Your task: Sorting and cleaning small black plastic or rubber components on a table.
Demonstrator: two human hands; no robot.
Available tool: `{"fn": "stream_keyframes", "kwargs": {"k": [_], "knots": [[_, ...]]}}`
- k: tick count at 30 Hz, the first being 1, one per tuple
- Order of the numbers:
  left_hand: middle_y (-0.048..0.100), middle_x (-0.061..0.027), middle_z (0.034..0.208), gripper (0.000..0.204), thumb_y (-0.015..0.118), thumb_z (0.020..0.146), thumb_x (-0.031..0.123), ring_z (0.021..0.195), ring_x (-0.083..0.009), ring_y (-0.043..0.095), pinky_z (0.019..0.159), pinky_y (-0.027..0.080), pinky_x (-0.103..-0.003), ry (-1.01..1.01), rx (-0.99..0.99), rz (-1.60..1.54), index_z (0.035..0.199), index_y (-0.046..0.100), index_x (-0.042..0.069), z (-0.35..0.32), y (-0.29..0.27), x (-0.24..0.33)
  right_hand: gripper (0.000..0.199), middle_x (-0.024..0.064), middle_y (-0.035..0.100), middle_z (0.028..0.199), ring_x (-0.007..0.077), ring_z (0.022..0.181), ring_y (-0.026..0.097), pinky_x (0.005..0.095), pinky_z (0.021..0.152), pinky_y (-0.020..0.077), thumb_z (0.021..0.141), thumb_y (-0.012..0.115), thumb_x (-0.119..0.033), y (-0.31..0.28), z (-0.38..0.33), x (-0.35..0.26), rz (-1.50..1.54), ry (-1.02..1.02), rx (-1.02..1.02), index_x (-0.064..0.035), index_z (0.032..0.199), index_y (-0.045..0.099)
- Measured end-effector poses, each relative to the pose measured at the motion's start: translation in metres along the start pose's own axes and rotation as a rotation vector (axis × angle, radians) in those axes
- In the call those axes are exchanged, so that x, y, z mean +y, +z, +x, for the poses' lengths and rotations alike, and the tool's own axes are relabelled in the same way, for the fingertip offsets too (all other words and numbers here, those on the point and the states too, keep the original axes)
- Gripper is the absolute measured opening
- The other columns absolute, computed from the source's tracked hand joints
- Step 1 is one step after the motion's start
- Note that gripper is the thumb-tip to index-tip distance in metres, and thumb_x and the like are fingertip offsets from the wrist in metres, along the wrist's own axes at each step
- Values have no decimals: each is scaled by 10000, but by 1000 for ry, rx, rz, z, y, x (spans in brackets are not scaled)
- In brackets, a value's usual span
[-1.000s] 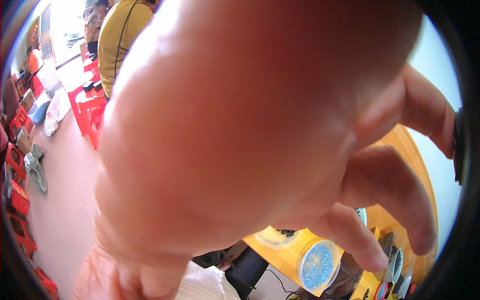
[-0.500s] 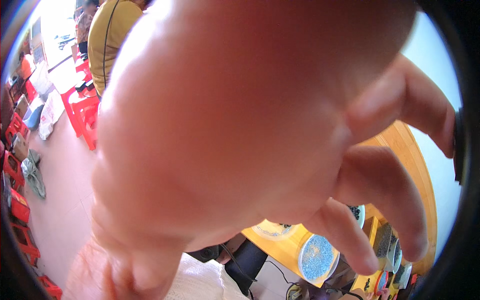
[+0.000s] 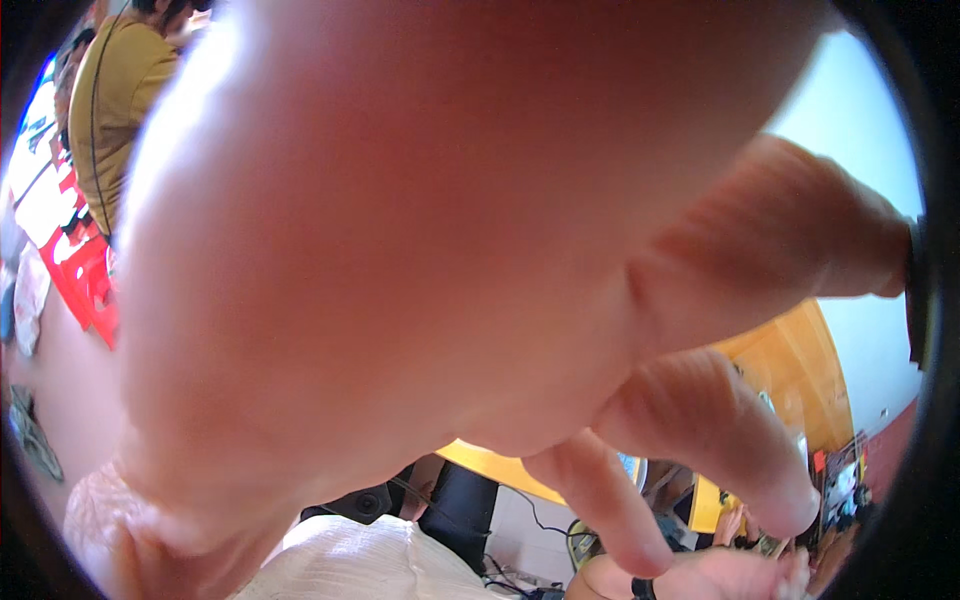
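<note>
My left hand (image 3: 430, 260) is right in front of the lens and fills most of the picture. It rises from a pale lace sleeve (image 3: 100, 520) at the lower left, with its fingers spread toward the right and nothing seen in them. A second hand (image 3: 710, 578) with a dark wristband (image 3: 640, 587), probably my right, shows at the bottom edge. Only a strip of it is visible, and I cannot see its fingers well.
A person in a mustard-yellow shirt (image 3: 110, 110) stands at the upper left beside red stools (image 3: 85, 280). Below the hand show a yellow table (image 3: 500, 467), a black object (image 3: 460, 510) and white fabric (image 3: 360, 560). Yellow furniture (image 3: 790, 370) stands at the right.
The big hand has come closer to the lens and covers more of the view. The yellow-shirted person and red stools have slid toward the left rim.
</note>
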State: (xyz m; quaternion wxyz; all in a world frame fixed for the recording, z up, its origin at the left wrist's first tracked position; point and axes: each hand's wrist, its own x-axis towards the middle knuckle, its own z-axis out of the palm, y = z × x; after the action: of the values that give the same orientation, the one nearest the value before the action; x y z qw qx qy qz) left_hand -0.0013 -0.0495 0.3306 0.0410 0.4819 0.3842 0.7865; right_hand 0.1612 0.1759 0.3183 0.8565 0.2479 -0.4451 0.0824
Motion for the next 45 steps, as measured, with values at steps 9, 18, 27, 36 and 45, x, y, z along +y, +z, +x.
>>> {"fn": "stream_keyframes", "kwargs": {"k": [9, 18, 27, 36, 45], "knots": [[533, -279, 1066, 1087, 600, 736, 575, 738, -311, 650, 612, 563, -364, -82, -70, -39, 1385, -46, -10, -3, 11, -7, 176, 114, 563, 755, 241, 718, 562, 332, 642, 450, 810, 573, -157, -62, -109, 33, -232, 585, -860, 17, 820, 602], [543, -283, 1049, 1062, 569, 765, 588, 737, -316, 651, 615, 564, -370, -170, -122, -76, 1382, -49, -15, -5, 8, -14, 96, 170, 546, 787, 348, 761, 549, 427, 680, 448, 749, 545, -25, -137, -304, 21, -454, 895, -1583, 14, 815, 603], [603, -120, 1015, 292, 613, 810, 122, 927, -215, 590, 807, 465, -307, -528, -145, 495, 1078, 586, 8, -67, -36, -133, 133, 199, 499, 874, 365, 819, 540, 455, 681, 474, 761, 513, -39, -103, -305, 22, -542, 826, -1799, 36, 855, 569], [550, -131, 892, 288, 709, 658, 116, 896, -315, 526, 785, 427, -394, -429, -306, 1033, 912, 612, 21, -164, -27, -295, 142, 204, 497, 893, 382, 851, 536, 464, 716, 457, 764, 527, -42, -99, -314, 35, -499, 947, -1800, 14, 887, 572], [514, -99, 864, 331, 739, 618, 148, 898, -277, 505, 746, 399, -390, -466, -295, 1086, 904, 603, 51, -172, -25, -299, 145, 162, 518, 851, 327, 843, 507, 418, 698, 451, 716, 558, -18, -97, -295, -10, -519, 959, -1741, 11, 839, 627]]}}
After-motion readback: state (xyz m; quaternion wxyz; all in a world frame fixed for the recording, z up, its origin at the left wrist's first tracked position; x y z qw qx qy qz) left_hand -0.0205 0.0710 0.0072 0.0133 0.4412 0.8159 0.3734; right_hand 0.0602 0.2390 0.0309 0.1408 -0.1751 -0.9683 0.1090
